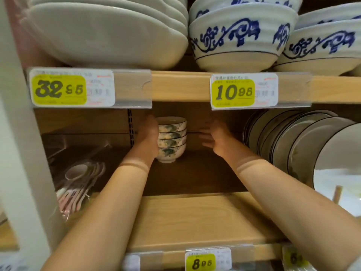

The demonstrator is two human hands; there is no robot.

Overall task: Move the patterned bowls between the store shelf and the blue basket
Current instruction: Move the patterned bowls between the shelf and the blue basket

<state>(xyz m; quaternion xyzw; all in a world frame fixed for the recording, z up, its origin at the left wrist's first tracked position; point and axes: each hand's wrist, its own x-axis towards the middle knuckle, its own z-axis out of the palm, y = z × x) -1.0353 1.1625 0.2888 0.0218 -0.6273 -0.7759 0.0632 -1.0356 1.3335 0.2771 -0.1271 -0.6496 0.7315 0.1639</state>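
Wooden store shelving is filling the view. At the nearest edge, a yellow 8.95 price tag [201,263] is sitting in its rail below the light wooden shelf board [195,218]. Both bare forearms are spanning this board toward the back. At the left side, a clear packet of pale spoons [78,182] is lying on the shelf; at the right, dark-rimmed plates [293,141] are standing on edge in a row.

Further in, the left hand [148,137] is resting against the left side of the stack of patterned bowls [172,139]; its fingers are hidden, so the grip cannot be determined. The right hand [214,137] is hovering apart from the stack on the right, fingers spread and holding nothing. The stack is standing upright near the rear of the shelf.

Above, price tags 32.85 [58,89] and 10.95 [233,92] are fronting the upper shelf, which is carrying white dishes [107,32] and blue-scroll bowls [240,34].
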